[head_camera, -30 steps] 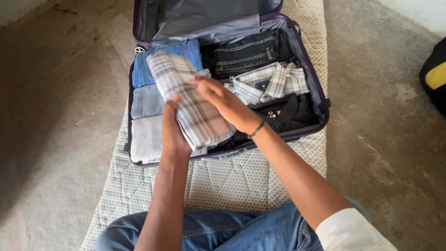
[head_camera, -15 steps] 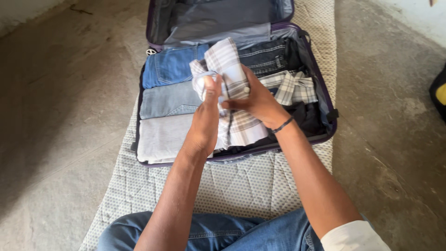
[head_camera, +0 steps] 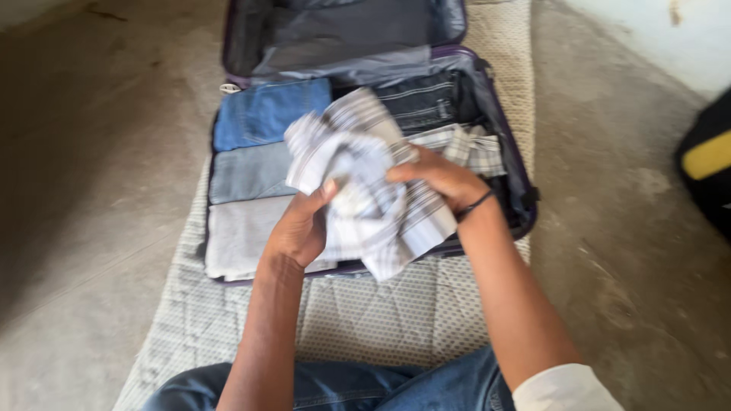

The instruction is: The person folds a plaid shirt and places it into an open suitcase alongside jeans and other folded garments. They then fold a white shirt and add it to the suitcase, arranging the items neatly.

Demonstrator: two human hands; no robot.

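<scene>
Both of my hands hold a white and grey plaid shirt [head_camera: 365,183], bunched and partly unfolded, above the front edge of an open purple suitcase [head_camera: 524,199]. My left hand [head_camera: 298,228] grips its lower left side. My right hand [head_camera: 443,180], with a dark band at the wrist, grips its right side. The picture is blurred by motion.
In the suitcase lie folded blue jeans [head_camera: 263,113], paler jeans [head_camera: 242,171], a pale grey garment [head_camera: 232,236], dark jeans [head_camera: 426,103] and another plaid shirt [head_camera: 476,148]. The case sits on a dotted quilted mat [head_camera: 381,316] on concrete floor. A black and yellow bag [head_camera: 708,164] stands at right.
The neatly folded plaid shirt has come loose and bunched up between my hands, and has dropped toward the suitcase's front edge. The camera has shifted slightly.
</scene>
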